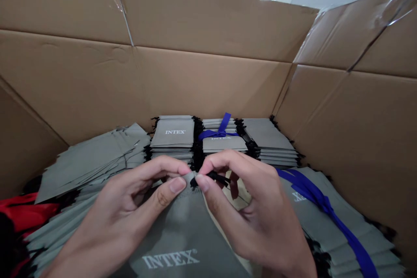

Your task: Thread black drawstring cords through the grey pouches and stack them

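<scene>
- While pinching the bag (192, 230) by its top corner, holding it low in the middle of the view, facing its print toward the camera.
- Probably handling light, thin and limp, not fragile, likely sagging when held by one spot; best taking hold by the stitched hem (187, 194), close to the cord (219, 178).
- Gripping the hem with the left hand (127, 208), pressing thumb and forefinger together on the cloth, curling the other fingers behind, partly hidden.
- Gripping the bunched cord at the hem's end with the right hand (260, 208), closing thumb and forefinger tightly, bending the other fingers loosely beneath.
- Just beyond, lining up a printed stack (174, 132), a tied stack (224, 145) under a blue ribbon (220, 134), and a plain stack (269, 134).
- Fanning out on the left, loose grey pieces (94, 160), with red cloth (31, 210) showing nearer.
- Lying on the right, more bags (355, 213) under a second ribbon (321, 202).
- Enclosing everything, the cardboard box (208, 82), showing clear tape along its upper seams.
</scene>
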Action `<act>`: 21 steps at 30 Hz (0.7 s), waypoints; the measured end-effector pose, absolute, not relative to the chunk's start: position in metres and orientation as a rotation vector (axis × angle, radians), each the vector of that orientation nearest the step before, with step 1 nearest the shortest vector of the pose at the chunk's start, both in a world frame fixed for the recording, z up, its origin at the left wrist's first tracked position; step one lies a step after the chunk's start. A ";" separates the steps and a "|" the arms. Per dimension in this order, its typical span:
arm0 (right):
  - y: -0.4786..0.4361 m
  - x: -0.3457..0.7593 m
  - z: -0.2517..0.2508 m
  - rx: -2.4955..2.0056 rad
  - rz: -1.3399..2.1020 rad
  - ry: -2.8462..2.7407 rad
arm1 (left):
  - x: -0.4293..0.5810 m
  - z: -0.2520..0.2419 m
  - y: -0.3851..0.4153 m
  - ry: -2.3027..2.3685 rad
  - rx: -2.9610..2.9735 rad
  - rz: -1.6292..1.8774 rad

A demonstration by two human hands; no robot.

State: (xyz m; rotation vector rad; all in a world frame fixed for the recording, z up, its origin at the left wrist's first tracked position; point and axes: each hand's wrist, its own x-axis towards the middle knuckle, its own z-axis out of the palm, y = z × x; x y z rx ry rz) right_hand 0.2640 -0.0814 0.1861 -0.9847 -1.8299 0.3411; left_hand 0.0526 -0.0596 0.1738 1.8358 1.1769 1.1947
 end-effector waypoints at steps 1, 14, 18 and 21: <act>-0.082 0.264 0.186 -0.989 0.342 -1.838 | 0.054 0.175 -0.059 1.175 1.843 1.184; -0.082 0.261 0.183 -1.005 0.375 -1.834 | 0.052 0.174 -0.057 1.099 1.864 1.101; -0.081 0.259 0.182 -1.002 0.386 -1.822 | 0.054 0.177 -0.055 1.080 1.855 1.083; -0.083 0.257 0.184 -1.001 0.419 -1.794 | 0.056 0.179 -0.055 1.039 1.828 1.129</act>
